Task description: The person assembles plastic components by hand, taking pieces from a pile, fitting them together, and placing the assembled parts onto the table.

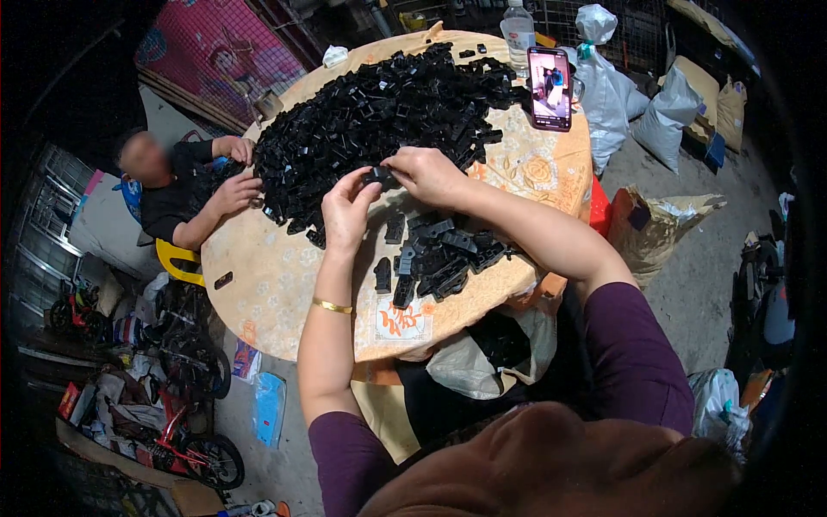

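Note:
Between my two hands is a small black plastic part (379, 177), held over the table in front of the big pile. My left hand (346, 211) pinches it from the left, with a gold bracelet on that wrist. The fingers of my right hand (428, 175) are closed on its other side and cover part of it. Beyond my hands spreads a large heap of black plastic parts (370, 112). A smaller group of black parts (439, 257) lies nearer me, under my right forearm. Its exact pieces are too jumbled to tell apart.
The round table has a patterned tablecloth (267, 297). A phone (550, 90) stands at the far right by a clear bottle (518, 34). Across on the left, a co-worker's hands (234, 191) touch the heap's edge. An open sack (469, 366) with black parts sits below the near edge.

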{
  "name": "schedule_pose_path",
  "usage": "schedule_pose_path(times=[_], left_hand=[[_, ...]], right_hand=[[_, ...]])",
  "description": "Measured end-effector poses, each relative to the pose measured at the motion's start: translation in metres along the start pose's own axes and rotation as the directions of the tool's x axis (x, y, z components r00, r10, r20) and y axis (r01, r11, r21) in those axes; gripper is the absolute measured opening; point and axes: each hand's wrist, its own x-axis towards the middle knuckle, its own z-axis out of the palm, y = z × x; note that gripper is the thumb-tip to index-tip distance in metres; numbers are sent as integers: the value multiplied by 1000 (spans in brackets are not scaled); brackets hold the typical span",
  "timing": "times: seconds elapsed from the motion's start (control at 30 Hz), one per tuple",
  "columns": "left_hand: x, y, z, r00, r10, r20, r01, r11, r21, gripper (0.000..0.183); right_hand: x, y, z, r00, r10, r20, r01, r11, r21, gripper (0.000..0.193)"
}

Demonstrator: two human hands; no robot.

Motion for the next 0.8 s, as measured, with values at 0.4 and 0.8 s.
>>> schedule_pose_path(times=[0.4, 0.8], left_hand=[[-5, 4, 13, 989, -147, 10, 124, 792, -598, 33], [-11, 19, 5, 996, 49, 80, -55, 996, 70, 47]], right_hand=[[6, -2, 3, 998, 31, 60, -47, 957, 285, 30], [17, 34, -30, 901, 425, 85, -426, 829, 363, 33]])
